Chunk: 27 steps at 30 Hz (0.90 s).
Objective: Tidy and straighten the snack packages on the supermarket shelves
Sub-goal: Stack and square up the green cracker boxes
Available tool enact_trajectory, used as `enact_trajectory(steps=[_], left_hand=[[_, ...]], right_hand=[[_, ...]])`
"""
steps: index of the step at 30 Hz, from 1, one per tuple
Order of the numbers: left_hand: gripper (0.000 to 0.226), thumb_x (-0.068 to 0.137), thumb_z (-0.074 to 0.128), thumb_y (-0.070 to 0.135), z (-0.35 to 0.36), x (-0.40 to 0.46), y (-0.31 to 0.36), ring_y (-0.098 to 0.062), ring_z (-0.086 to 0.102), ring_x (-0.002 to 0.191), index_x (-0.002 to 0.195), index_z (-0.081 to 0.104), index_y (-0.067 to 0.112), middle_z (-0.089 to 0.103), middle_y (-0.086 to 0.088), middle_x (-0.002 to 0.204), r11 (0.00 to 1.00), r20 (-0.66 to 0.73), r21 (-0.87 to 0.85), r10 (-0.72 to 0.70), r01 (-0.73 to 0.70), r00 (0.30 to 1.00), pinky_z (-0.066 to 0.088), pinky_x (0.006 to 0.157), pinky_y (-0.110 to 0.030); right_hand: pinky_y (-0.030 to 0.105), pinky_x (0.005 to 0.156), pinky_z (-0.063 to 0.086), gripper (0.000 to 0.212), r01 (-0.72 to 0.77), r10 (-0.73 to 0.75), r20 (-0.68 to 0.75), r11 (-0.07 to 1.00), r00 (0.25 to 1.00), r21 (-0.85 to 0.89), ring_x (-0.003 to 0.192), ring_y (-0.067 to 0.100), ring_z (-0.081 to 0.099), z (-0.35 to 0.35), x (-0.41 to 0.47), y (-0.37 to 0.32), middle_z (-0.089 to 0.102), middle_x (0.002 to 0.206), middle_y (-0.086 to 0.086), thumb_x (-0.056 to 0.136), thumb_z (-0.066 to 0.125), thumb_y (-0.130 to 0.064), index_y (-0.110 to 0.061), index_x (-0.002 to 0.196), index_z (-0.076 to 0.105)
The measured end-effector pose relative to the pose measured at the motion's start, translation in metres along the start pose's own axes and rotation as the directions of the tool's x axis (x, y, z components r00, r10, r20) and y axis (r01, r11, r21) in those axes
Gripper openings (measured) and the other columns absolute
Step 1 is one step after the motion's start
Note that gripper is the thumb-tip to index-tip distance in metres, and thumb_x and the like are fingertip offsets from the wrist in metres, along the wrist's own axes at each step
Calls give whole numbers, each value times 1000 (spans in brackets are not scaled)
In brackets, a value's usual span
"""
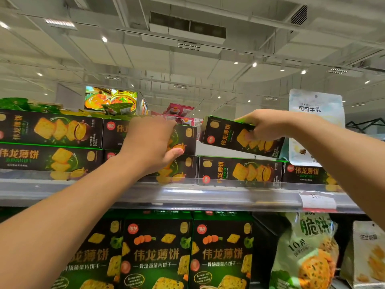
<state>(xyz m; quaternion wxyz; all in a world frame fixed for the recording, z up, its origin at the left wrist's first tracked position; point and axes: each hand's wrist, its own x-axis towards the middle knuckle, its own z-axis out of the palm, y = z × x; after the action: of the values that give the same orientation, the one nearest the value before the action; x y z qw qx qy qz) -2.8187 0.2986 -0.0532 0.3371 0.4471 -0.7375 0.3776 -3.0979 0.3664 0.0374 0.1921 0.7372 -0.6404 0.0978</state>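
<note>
Centre frame, top shelf [187, 197] | left hand [150, 147] grips stacked box [187, 138], thumb under | right hand [268, 125] clasps tilted box [227, 135], centre-right, raised over bottom row.

Two bare forearms, sleeveless to the frame edge, left grip [153, 142] and right grip [263, 127] ungloved, ringless.

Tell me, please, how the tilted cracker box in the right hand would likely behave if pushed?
The cracker box looks stiff: its edges stay straight in the right hand. Probably light, held by fingertips. Long and flat, it should slide, not roll.
</note>
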Motion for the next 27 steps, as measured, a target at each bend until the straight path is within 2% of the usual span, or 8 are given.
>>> enact_trajectory(steps=[6, 14, 16, 18, 21, 23, 25, 27], left_hand=[[74, 84, 36, 71, -2, -1, 2, -28, 44, 123, 142, 33, 24, 49, -3, 132, 1000, 4, -9, -5, 5, 1000, 28, 104, -46], [72, 83, 44, 67, 0, 1, 8, -31, 46, 121, 138, 39, 21, 52, -6, 130, 999, -8, -36, -31, 30, 999, 29, 105, -50], [72, 83, 44, 66, -1, 2, 9, -32, 44, 124, 139, 38, 21, 51, -7, 131, 998, -1, -42, -42, 42, 999, 26, 108, -52], [77, 84, 42, 65, 0, -1, 13, -37, 30, 137, 144, 32, 18, 43, -13, 142, 998, -10, -6, -62, 62, 998, 10, 115, -58], [87, 86, 44, 57, -3, -11, 29, -44, -2, 147, 152, 18, 8, 15, -27, 157, 997, -101, 60, -32, 38, 994, -8, 116, -57], [77, 85, 49, 50, -7, -20, 48, -44, 12, 146, 148, 34, 7, 27, -28, 153, 995, -177, -40, 77, -86, 981, 5, 118, -57], [59, 82, 52, 41, -5, -31, 71, -41, 36, 138, 132, 55, 11, 49, -21, 140, 956, -229, -104, 246, -275, 942, 24, 114, -56], [45, 81, 54, 34, 2, -42, 94, -36, 49, 127, 120, 64, 13, 59, -15, 128, 905, -228, -141, 366, -402, 902, 33, 109, -52]], right_hand=[[36, 78, 51, 34, 30, -27, 35, 997, 999, -73, 92, 23, 60, 11, 5, -16, 66, 107, 4, 93, 56, -18, -20, 127, 58], [30, 71, 45, 38, 30, -30, 10, 999, 1000, -27, 96, 22, 55, 20, 3, -16, 62, 115, 3, 96, 50, -11, -20, 132, 53], [25, 61, 42, 38, 20, -20, 12, 1000, 1000, 0, 88, 17, 54, 23, 4, -16, 60, 111, 0, 96, 49, -10, -21, 132, 52], [23, 59, 41, 40, 2, -2, 10, 999, 1000, 48, 86, 14, 54, 24, 2, -15, 59, 112, -1, 97, 48, -10, -23, 134, 49], [28, 87, 44, 57, 40, -23, -108, 986, 994, 159, 116, 19, 50, 31, -9, -14, 52, 135, 0, 93, 50, -7, -27, 145, 39], [22, 105, 29, 60, 135, -92, -309, 983, 947, 121, 131, 21, 41, 43, -20, -13, 47, 145, 3, 90, 54, -2, -20, 145, 41], [14, 109, 18, 58, 202, -142, -432, 975, 891, 96, 137, 22, 36, 60, -37, -12, 46, 146, 8, 86, 54, 8, -11, 140, 46], [23, 116, 19, 58, 185, -104, -476, 975, 873, 126, 142, 21, 30, 79, -58, -4, 43, 149, 7, 86, 50, 12, -10, 139, 48]])
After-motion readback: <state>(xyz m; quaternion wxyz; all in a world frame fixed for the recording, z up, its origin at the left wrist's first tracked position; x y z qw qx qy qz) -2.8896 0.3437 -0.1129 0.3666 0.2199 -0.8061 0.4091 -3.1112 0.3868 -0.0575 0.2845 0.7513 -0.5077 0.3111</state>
